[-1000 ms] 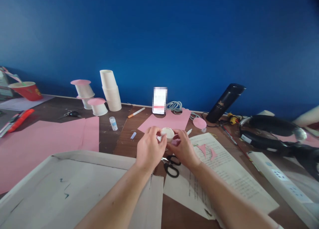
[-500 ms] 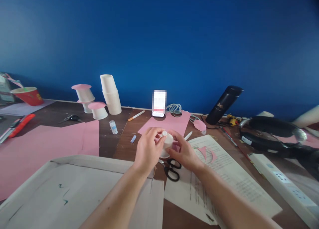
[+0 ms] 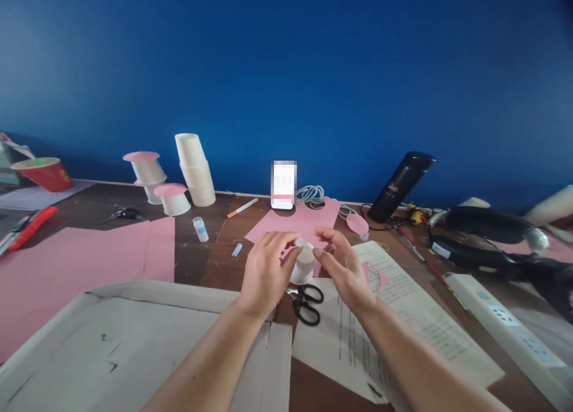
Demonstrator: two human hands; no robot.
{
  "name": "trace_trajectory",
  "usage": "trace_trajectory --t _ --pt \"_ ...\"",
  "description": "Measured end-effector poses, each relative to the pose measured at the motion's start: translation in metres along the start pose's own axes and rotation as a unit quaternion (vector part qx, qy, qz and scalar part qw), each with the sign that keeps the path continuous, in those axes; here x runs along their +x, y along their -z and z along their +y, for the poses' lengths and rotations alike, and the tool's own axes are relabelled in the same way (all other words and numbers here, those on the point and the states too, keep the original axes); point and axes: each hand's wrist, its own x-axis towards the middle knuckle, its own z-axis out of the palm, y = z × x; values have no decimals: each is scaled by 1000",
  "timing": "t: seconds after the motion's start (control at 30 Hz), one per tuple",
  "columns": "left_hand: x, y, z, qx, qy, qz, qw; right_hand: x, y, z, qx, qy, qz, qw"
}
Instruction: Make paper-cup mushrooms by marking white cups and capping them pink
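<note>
An upside-down white paper cup (image 3: 302, 272) stands in front of me, between my hands. Pinched in the thumb and index finger of my left hand (image 3: 267, 268) is a small white round piece (image 3: 299, 242), just above the cup's top; its exact kind is too small to make out. On the cup's other side is my right hand (image 3: 342, 266), its thumb and fingers apart with nothing visible in them. The thumb tip is close to the cup; whether it touches I cannot tell. Black-handled scissors (image 3: 308, 295) lie just below the cup, their blades partly hidden.
Pink paper (image 3: 268, 226) lies beneath a phone (image 3: 283, 188). Behind left are stacked paper cups (image 3: 197, 173), cups with pink discs (image 3: 172, 200) and a glue stick (image 3: 201, 229). Printed sheets (image 3: 412, 316), a black flask (image 3: 400, 188) and a power strip (image 3: 505, 328) are rightward; cardboard (image 3: 147, 340) is front left.
My right hand has come away from the cup to the right, and its fingers have spread. My left hand still pinches the white piece. The whole view has shifted slightly.
</note>
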Motion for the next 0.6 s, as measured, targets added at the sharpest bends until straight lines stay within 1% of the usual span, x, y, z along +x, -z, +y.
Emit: trace_trajectory --t 0.13,0.27,0.47,0.6 --pt "-1 1 4 0 -35 -6 999 0 0 -6 -8 29 -17 999" --pt "-1 1 7 4 -75 -11 997 0 -2 -8 19 30 -26 999" --pt "-1 2 8 28 -108 -8 994 -1 -4 -9 60 10 -42 997" --pt "-2 3 7 44 -123 -5 991 -2 -6 -9 92 -29 -44 994"
